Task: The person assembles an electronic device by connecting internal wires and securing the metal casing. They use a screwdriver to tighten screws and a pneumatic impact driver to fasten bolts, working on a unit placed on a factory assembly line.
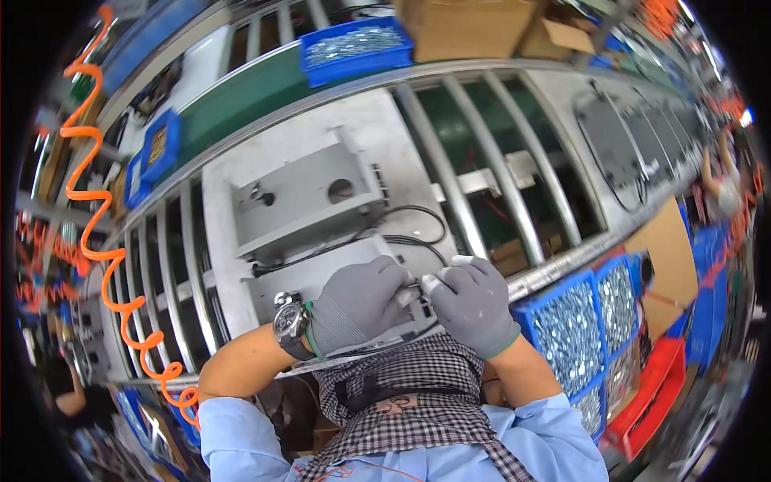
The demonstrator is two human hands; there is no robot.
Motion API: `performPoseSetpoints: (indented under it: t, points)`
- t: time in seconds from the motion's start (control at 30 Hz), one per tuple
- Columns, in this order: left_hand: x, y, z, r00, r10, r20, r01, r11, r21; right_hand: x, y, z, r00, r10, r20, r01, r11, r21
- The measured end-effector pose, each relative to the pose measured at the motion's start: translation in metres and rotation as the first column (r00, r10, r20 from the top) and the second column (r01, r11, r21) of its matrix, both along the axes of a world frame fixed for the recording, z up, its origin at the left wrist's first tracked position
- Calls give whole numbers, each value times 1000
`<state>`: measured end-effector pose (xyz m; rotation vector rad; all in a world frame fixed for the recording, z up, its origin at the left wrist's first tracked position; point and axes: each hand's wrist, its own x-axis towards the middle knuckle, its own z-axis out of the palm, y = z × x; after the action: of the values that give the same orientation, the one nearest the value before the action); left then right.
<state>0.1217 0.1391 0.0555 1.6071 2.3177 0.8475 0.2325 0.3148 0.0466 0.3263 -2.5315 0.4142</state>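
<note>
Both my hands wear grey gloves with pale fingertips and meet over the right end of the nearer grey metal housing [313, 279]. My left hand [361, 301] curls over that end, its fingers closed; what they grip is hidden beneath them. Close beside it, my right hand [471, 307] is closed too, thumb and fingers bent together toward a small part I cannot make out. Black cables [418, 210] run from between the housings and loop toward my hands. Just beyond lies a second grey housing [305, 197] with a round hole and small fittings.
The housings rest on a pale board [221, 181] over a roller conveyor [462, 165]. Blue bins of screws [569, 333] and a red bin [654, 394] stand at right. Another blue bin [357, 50] sits beyond the conveyor. An orange coiled hose [104, 255] hangs at left.
</note>
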Motion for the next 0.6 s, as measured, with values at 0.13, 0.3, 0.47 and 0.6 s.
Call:
performPoseSetpoints:
  t: [0.13,0.3,0.47,0.6]
  points:
    - [-22,-20,11,999,38,-15,-38,999,-12,-40,-2,8,974,208,87,-214,974,69]
    - [-118,3,8,983,148,-108,-163,976,-143,-71,9,-11,961,-245,129,276,876,-395]
    - [-177,17,-51,993,2,122,26,972,-232,-73,8,-31,934,-155,321,355,487,-798]
    - [-171,13,-54,974,-24,224,78,969,-236,-94,-1,-20,929,-130,346,370,300,-879]
